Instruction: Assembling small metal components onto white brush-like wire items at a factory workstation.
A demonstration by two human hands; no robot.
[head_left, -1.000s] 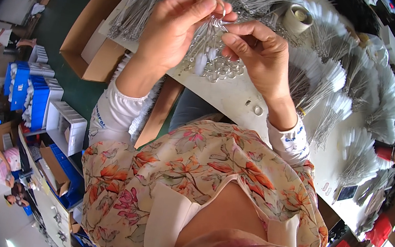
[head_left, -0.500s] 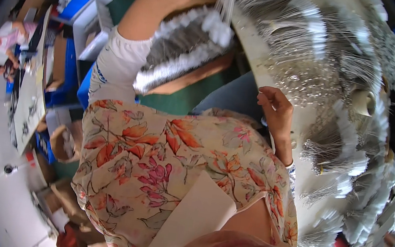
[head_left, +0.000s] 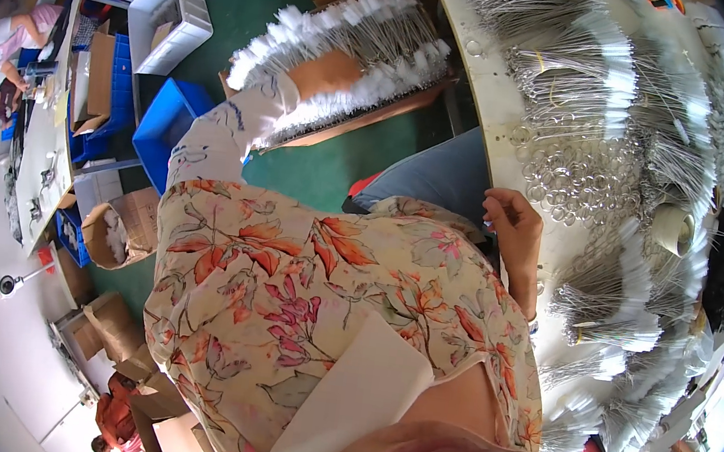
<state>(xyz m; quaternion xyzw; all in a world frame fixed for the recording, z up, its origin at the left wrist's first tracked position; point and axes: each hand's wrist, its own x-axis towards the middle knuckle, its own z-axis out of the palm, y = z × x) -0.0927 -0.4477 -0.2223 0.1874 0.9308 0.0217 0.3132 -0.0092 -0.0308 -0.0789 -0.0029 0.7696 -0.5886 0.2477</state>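
My left hand point(head_left: 328, 74), below a white sleeve, reaches down among the wire brushes point(head_left: 395, 27) in a long open carton point(head_left: 366, 120). Thin metal stems and white bristle tufts fill that carton. The fingers are hidden among them, so I cannot tell what they grip. Beside the edge of the work table point(head_left: 490, 102), my right hand point(head_left: 517, 231) hangs with its fingers curled against the thumb. Anything in that pinch is too small to make out. Many loose metal rings point(head_left: 570, 184) lie on the tabletop nearest it.
Bundles of wire brushes point(head_left: 570, 75) cover the table, with a tape roll point(head_left: 672, 230) among them. Left stand a blue bin point(head_left: 172, 117), a white crate point(head_left: 170, 22) and a cardboard box point(head_left: 122, 228). A person in pink point(head_left: 29, 32) is at another table, far left.
My left hand has come down from the top of the view, where it held a bundle of wire brushes, into the carton. My right hand stays by the table edge, its fingers more curled.
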